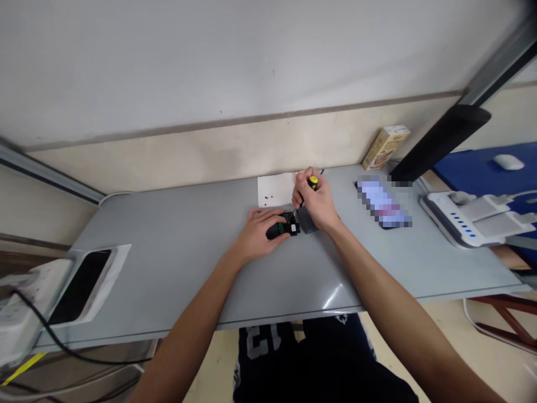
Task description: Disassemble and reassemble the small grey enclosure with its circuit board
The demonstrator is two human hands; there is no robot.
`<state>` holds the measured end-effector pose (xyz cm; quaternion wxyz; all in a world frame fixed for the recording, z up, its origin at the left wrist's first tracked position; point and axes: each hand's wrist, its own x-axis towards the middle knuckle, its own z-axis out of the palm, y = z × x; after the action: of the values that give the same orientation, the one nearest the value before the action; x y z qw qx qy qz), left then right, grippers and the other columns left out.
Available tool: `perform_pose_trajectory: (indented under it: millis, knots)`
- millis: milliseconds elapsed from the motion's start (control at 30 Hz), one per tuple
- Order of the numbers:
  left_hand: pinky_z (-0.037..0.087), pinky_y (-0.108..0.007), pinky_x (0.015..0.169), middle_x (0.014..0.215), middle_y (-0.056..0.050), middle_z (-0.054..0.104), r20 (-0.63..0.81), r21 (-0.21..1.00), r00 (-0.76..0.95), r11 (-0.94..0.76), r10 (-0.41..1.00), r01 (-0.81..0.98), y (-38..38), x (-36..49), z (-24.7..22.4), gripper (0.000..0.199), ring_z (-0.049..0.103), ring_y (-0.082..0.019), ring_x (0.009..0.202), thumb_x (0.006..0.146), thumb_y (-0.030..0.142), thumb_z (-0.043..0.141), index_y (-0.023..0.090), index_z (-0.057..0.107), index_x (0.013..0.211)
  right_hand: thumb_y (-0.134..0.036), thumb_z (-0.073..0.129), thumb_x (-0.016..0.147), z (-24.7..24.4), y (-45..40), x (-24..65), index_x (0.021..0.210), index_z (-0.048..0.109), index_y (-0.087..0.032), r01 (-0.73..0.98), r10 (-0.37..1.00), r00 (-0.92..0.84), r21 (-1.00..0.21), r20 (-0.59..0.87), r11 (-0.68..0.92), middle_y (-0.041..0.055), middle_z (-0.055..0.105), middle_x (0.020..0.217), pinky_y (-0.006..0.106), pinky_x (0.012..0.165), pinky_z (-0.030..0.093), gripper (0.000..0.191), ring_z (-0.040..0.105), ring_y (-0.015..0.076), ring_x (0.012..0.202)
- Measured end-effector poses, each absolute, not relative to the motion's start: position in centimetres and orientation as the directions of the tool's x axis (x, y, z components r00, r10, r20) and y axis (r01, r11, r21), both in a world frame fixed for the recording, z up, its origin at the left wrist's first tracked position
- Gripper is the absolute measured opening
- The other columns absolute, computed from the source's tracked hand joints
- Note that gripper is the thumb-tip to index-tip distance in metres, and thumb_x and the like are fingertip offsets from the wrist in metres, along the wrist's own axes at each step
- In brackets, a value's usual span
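My left hand (262, 232) is closed around a small black device with a green circuit board (292, 227), holding it on the grey table. My right hand (312, 193) grips a screwdriver with a yellow-capped handle (312, 181), its shaft slanting down to the device. Beside the device, partly under my right hand, sits a dark grey block (305, 221). Behind my hands lies a white sheet (274, 189) with several tiny dark pieces on its left part.
A phone (381, 202) and a large power strip (461, 224) lie to the right. A carton (385, 148) stands by the wall, near a black post (444, 140). Another phone (81, 285) rests on white paper at the left, beside a white power strip and cables.
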<state>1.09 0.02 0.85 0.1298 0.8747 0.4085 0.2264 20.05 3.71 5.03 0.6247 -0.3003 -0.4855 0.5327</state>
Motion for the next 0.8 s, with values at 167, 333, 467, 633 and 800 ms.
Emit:
perform_pose_trajectory:
  millis: [167, 333, 467, 633, 800]
  knots:
    - [0.032, -0.052, 0.116, 0.142, -0.005, 0.064, 0.289, 0.442, 0.553, -0.621, 0.781, 0.647, 0.0, 0.9, 0.8, 0.021, 0.058, -0.027, 0.132, 0.095, 0.037, 0.066, 0.027, 0.067, 0.113, -0.071, 0.054, 0.091, 5.8, 3.6, 20.0, 0.091, 0.062, -0.024, -0.507, 0.967, -0.155, -0.856, 0.204, 0.100, -0.0030, 0.049, 0.068, 0.028, 0.058, 0.044, 0.048, 0.049, 0.0108, 0.058]
    - [0.033, -0.051, 0.115, 0.138, -0.005, 0.066, 0.271, 0.457, 0.546, -0.605, 0.793, 0.652, 0.0, 1.0, 1.0, 0.022, 0.060, -0.027, 0.129, 0.091, 0.035, 0.071, 0.026, 0.063, 0.109, -0.051, 0.082, 0.076, 6.0, 3.4, 20.7, 0.080, 0.052, -0.024, -0.533, 0.980, -0.153, -0.845, 0.131, 0.030, -0.0016, 0.060, 0.090, 0.028, 0.066, 0.050, 0.041, 0.063, 0.0121, 0.075]
    - [0.032, -0.051, 0.116, 0.134, -0.005, 0.068, 0.254, 0.452, 0.544, -0.595, 0.800, 0.664, -0.1, 1.1, 1.2, 0.024, 0.062, -0.026, 0.124, 0.090, 0.034, 0.071, 0.026, 0.062, 0.111, -0.052, 0.082, 0.077, 5.9, 3.5, 20.7, 0.076, 0.039, -0.024, -0.504, 0.980, -0.126, -0.861, 0.152, 0.069, -0.0063, 0.050, 0.071, 0.024, 0.049, 0.037, 0.051, 0.045, 0.0076, 0.053]
    - [0.030, -0.051, 0.117, 0.139, -0.004, 0.065, 0.241, 0.437, 0.561, -0.604, 0.792, 0.666, -0.1, 1.1, 1.3, 0.022, 0.060, -0.026, 0.128, 0.094, 0.035, 0.065, 0.027, 0.063, 0.115, -0.070, 0.063, 0.086, 6.3, 3.8, 21.0, 0.091, 0.056, -0.026, -0.563, 0.972, -0.185, -0.826, 0.142, 0.014, -0.0066, 0.039, 0.062, 0.025, 0.047, 0.033, 0.045, 0.034, 0.0092, 0.050]
    - [0.029, -0.051, 0.118, 0.143, -0.004, 0.062, 0.234, 0.416, 0.568, -0.609, 0.789, 0.676, 0.0, 1.0, 1.2, 0.022, 0.058, -0.026, 0.131, 0.096, 0.038, 0.064, 0.028, 0.065, 0.116, -0.057, 0.070, 0.087, 6.1, 3.7, 21.5, 0.094, 0.066, -0.023, -0.585, 0.955, -0.248, -0.811, 0.160, -0.017, -0.0006, 0.056, 0.084, 0.027, 0.064, 0.048, 0.034, 0.056, 0.0107, 0.069]
